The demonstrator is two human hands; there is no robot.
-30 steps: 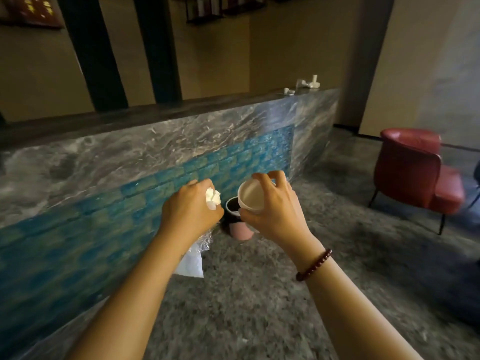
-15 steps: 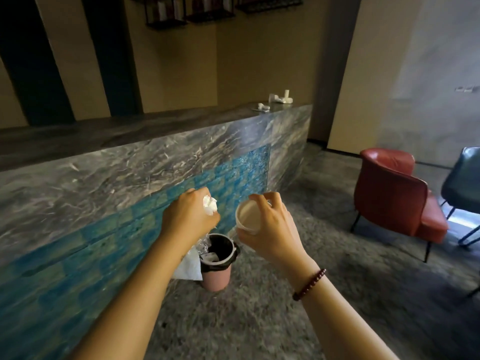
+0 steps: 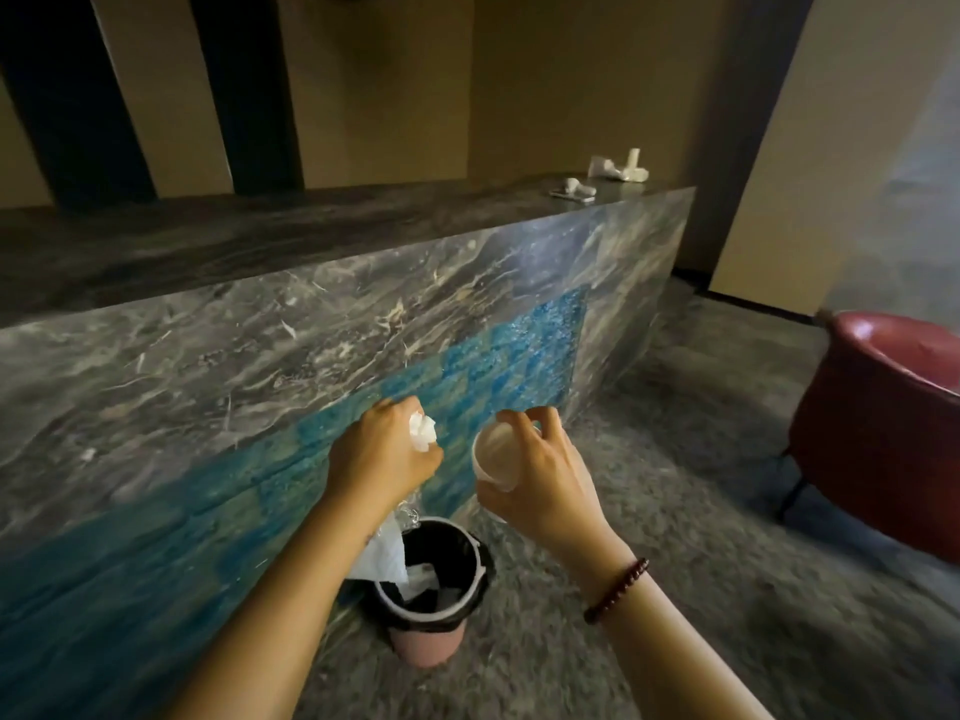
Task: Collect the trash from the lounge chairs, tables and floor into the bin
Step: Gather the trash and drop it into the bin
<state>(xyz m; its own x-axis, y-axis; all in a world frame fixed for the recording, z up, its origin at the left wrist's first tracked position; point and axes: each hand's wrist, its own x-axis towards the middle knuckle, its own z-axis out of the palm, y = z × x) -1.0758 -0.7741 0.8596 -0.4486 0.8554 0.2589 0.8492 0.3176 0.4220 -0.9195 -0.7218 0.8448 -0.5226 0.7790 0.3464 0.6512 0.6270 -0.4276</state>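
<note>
A small pink bin (image 3: 431, 644) with a dark liner stands on the floor against the counter, with scraps of paper inside. My left hand (image 3: 376, 459) grips crumpled white tissue (image 3: 423, 432) and clear plastic wrap with white paper (image 3: 387, 550) hanging from it, over the bin's left rim. My right hand (image 3: 540, 480) holds a white paper cup (image 3: 496, 454) tilted on its side, above and right of the bin. More white trash (image 3: 618, 171) and a small crumpled piece (image 3: 574, 189) lie on the counter's far end.
A long grey marble counter (image 3: 260, 356) with a blue tiled band runs along the left. A red lounge chair (image 3: 883, 428) stands at the right on the grey carpet (image 3: 675, 511). A dark passage opens beyond the counter's far end.
The view has closed in on the bin, which now sits just below my hands. Both hands keep their hold on the tissue, wrap and cup.
</note>
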